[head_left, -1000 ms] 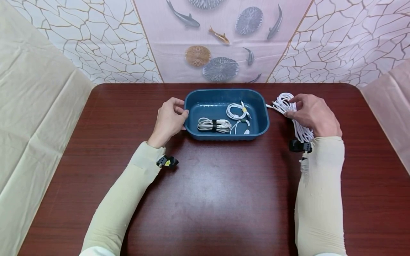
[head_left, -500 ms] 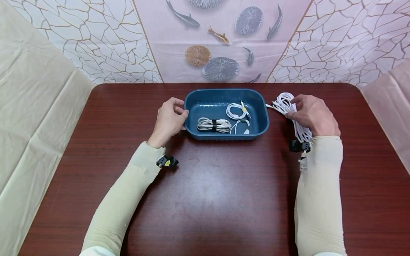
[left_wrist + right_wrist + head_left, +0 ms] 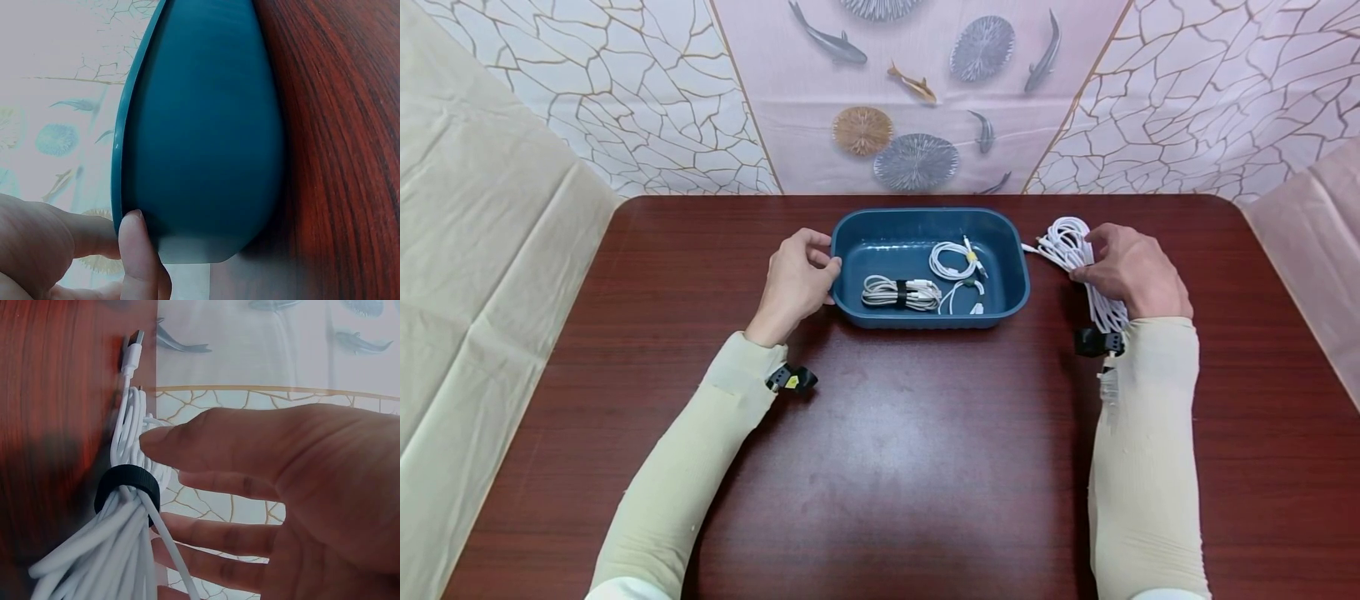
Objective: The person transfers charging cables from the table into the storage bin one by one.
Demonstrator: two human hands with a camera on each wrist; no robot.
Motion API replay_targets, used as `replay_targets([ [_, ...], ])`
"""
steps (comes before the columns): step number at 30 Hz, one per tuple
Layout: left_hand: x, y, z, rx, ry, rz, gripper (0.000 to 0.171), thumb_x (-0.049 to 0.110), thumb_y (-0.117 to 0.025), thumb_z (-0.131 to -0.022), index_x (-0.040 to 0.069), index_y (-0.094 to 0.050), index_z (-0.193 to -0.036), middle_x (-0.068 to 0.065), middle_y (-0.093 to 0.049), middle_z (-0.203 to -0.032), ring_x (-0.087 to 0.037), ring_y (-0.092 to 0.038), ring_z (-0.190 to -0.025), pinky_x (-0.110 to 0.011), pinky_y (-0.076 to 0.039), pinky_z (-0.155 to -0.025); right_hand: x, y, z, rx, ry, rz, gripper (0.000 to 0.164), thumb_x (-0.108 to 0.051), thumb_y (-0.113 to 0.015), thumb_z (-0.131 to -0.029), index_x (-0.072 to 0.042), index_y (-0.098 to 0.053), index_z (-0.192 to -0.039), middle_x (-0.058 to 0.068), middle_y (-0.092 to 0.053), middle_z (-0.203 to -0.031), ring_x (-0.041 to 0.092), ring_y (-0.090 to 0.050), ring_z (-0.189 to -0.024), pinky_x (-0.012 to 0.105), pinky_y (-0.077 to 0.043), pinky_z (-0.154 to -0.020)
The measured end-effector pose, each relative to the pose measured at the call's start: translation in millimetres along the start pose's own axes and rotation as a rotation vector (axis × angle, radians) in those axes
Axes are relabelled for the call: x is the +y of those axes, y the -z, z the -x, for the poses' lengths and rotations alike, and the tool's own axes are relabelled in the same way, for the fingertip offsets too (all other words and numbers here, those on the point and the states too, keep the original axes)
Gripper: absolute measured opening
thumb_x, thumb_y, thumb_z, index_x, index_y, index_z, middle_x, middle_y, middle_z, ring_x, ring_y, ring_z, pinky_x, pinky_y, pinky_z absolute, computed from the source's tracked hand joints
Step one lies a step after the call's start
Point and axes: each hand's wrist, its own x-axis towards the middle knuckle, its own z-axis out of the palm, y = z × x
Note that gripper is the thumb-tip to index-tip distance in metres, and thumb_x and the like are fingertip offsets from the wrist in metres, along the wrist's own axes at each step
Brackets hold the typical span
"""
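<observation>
A blue plastic box (image 3: 850, 313) stands near the back of the table. My left hand (image 3: 795, 279) holds its left end, the thumb (image 3: 137, 244) on the outer wall just under the rim. To the right of the box lies a coiled white USB cable (image 3: 1067, 242), bound with a black strap (image 3: 128, 481). My right hand (image 3: 1138, 271) pinches this coil at its right side. The thumb (image 3: 181, 447) is on the near side, the fingers behind. Inside the box are a cable bundle with a black strap (image 3: 902, 293), a small coil with a yellow tie (image 3: 951, 272) and a short white cable (image 3: 957, 293).
The dark red wooden table (image 3: 880, 433) reaches to a patterned cloth backdrop (image 3: 917, 100) right behind the box. Pale cloth (image 3: 482, 250) hangs along the left side. Wrist cameras sit on both sleeves.
My right hand has shifted slightly left, and the near end of the white USB cable coil has moved left with it. The left hand and the box look nearly still.
</observation>
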Motion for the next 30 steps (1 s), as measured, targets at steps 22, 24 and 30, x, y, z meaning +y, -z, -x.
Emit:
replay_targets([
  [22, -0.6, -0.2, -0.8, 0.013, -0.005, -0.006, 0.032, 0.013, -0.064, -0.099, 0.003, -0.059, -0.129, -0.017, -0.068, -0.102, -0.013, -0.065, -0.053, -0.028, -0.061, -0.051, 4.4, -2.8, -0.8, -0.051, -0.063, 0.023, 0.057, -0.018, -0.065, -0.089, 0.001, -0.049, -0.141, 0.034, -0.055, -0.13, 0.049, -0.053, -0.113, 0.067, -0.049, -0.09],
  [24, -0.6, -0.3, -0.8, 0.012, -0.003, -0.006, 0.032, 0.013, -0.064, -0.099, 0.003, -0.059, -0.13, -0.016, -0.067, -0.102, -0.013, -0.065, -0.053, -0.027, -0.061, -0.051, 4.7, -2.9, -1.1, -0.054, -0.064, 0.025, 0.057, -0.019, -0.065, -0.089, 0.001, -0.05, -0.14, 0.034, -0.055, -0.13, 0.049, -0.052, -0.112, 0.067, -0.049, -0.089],
  [30, -0.2, -0.6, -0.8, 0.01, -0.004, -0.006, 0.033, 0.012, -0.065, -0.099, 0.003, -0.059, -0.13, -0.016, -0.067, -0.102, -0.014, -0.065, -0.054, -0.029, -0.062, -0.053, 5.4, -2.8, -1.8, -0.075, -0.085, 0.028, 0.056, -0.021, -0.065, -0.091, 0.0, -0.05, -0.141, 0.035, -0.053, -0.132, 0.049, -0.052, -0.111, 0.067, -0.05, -0.088],
])
